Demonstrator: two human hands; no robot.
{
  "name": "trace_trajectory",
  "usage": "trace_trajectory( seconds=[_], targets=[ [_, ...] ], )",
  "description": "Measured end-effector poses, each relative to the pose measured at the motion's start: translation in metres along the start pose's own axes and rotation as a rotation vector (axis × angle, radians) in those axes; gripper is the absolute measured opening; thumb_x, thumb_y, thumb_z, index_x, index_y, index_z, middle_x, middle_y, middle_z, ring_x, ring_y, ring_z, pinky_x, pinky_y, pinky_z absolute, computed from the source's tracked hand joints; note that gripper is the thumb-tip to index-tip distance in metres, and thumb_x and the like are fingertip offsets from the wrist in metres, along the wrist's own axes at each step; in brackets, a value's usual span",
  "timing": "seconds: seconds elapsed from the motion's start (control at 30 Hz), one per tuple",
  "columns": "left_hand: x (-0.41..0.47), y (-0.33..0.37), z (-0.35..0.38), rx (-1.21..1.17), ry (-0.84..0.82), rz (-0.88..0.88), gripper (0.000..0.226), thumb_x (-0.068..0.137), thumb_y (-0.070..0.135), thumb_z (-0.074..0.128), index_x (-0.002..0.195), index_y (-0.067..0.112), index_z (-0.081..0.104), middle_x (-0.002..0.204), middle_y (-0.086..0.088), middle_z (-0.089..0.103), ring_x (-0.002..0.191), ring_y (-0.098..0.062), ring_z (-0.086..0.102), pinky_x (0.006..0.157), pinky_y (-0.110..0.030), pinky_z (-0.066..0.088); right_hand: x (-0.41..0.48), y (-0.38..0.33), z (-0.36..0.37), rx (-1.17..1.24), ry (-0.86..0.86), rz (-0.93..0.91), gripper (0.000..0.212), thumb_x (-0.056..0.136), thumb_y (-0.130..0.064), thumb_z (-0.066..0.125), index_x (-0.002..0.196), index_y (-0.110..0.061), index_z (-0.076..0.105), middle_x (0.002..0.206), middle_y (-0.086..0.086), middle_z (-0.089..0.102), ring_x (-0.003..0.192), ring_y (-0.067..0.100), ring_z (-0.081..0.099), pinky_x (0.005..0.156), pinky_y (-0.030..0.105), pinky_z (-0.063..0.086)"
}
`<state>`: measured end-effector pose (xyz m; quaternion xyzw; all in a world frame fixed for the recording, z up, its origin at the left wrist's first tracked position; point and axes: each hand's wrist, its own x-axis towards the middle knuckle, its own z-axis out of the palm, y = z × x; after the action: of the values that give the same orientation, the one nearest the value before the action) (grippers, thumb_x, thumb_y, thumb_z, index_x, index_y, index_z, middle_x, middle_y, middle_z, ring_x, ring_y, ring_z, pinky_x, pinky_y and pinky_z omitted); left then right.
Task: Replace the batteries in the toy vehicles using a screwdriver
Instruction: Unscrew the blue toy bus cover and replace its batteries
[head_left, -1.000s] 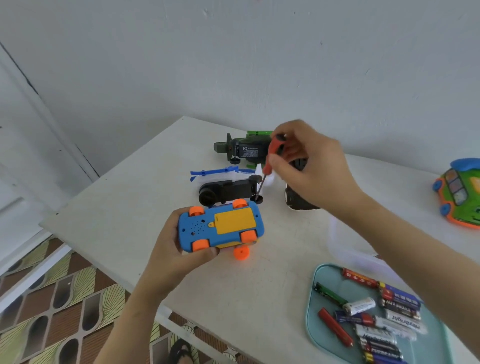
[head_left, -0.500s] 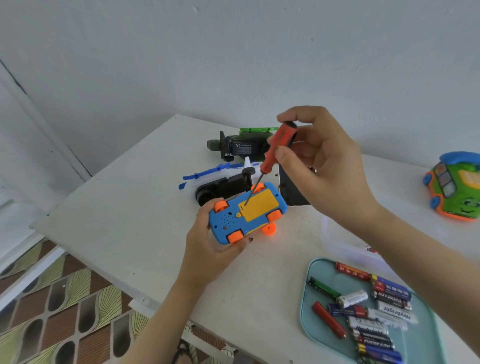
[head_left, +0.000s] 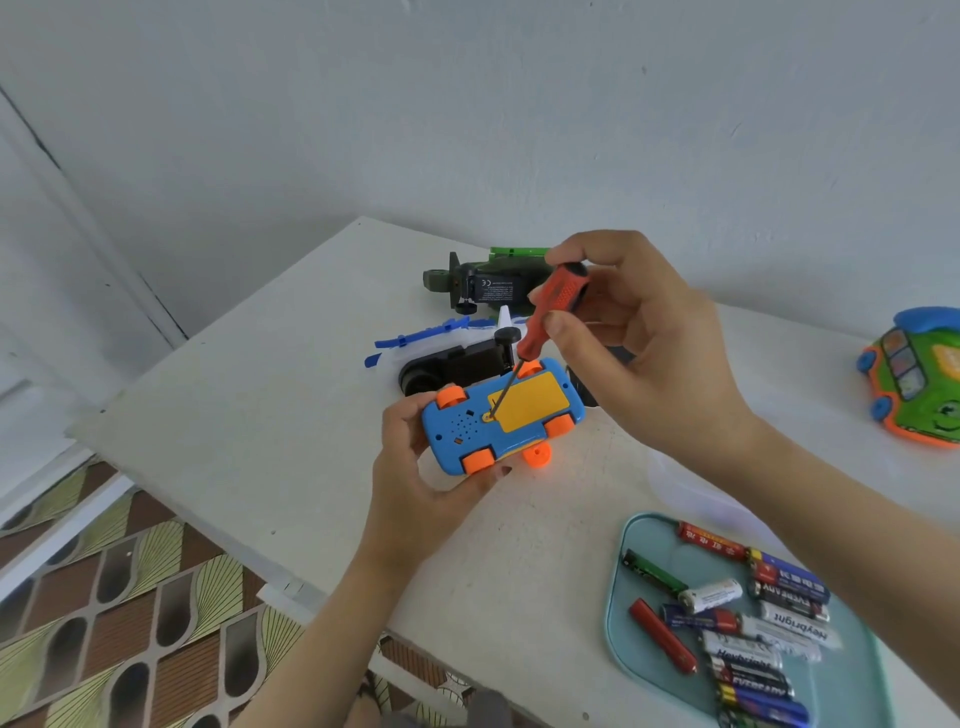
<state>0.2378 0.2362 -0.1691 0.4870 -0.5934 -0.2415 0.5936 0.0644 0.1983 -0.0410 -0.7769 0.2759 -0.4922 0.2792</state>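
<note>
White table (head_left: 291, 395) below: my left hand (head_left: 415, 467) grips the upturned blue toy car (head_left: 501, 415), my right hand (head_left: 639, 332) pinching the red screwdriver (head_left: 550, 306) above it.

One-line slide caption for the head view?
Left hand grips the upturned blue toy car; right hand holds the red screwdriver to the screw of its yellow battery cover.

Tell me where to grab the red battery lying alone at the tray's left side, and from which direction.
Pinch the red battery across its lower half, probably from above, with thumb and finger on its long sides. It lies flat and slanted on the teal tray, with bare tray on its left. The other batteries crowd its upper right end.
</note>
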Motion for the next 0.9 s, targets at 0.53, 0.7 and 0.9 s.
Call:
trace_trajectory(
  seconds=[0.53, 0.7, 0.9],
  targets=[
    [-0.0012, -0.0064, -0.0002, -0.022, -0.028, 0.035, 0.069, 0.063, 0.016, 0.079, 0.119, 0.013, 0.039, 0.115, 0.04, 0.051, 0.11, 0.009, 0.056, 0.079, -0.006, 0.048, -0.0019, -0.003, 0.0033, -0.028, 0.011, -0.018, 0.032, 0.09, 0.005, 0.054, 0.113, -0.015, 0.047, 0.097, 0.015, 0.066, 0.083, 0.012, 0.071, 0.08, 0.026, 0.057],
    [-0.0011, -0.0067, -0.0002, -0.016, -0.028, 0.041, 0.068, 0.064, 0.017, 0.079, 0.119, 0.011, 0.04, 0.116, 0.04, 0.05, 0.11, 0.008, 0.056, 0.08, -0.007, 0.049, -0.0024, -0.0037, 0.0039, -0.022, 0.02, -0.011, 0.03, 0.09, 0.002, 0.054, 0.113, -0.015, 0.047, 0.099, 0.013, 0.066, 0.082, 0.013, 0.071, 0.078, 0.028, 0.058],
    [-0.0012, -0.0055, -0.0005, -0.021, -0.015, 0.036, 0.068, 0.064, 0.018, 0.08, 0.118, 0.02, 0.04, 0.115, 0.039, 0.05, 0.11, 0.006, 0.056, 0.08, -0.008, 0.049, -0.0028, -0.0031, 0.0041, -0.028, 0.015, -0.022, 0.03, 0.089, 0.004, 0.054, 0.113, -0.014, 0.047, 0.098, 0.014, 0.066, 0.081, 0.013, 0.071, 0.076, 0.024, 0.056]
  ],
)
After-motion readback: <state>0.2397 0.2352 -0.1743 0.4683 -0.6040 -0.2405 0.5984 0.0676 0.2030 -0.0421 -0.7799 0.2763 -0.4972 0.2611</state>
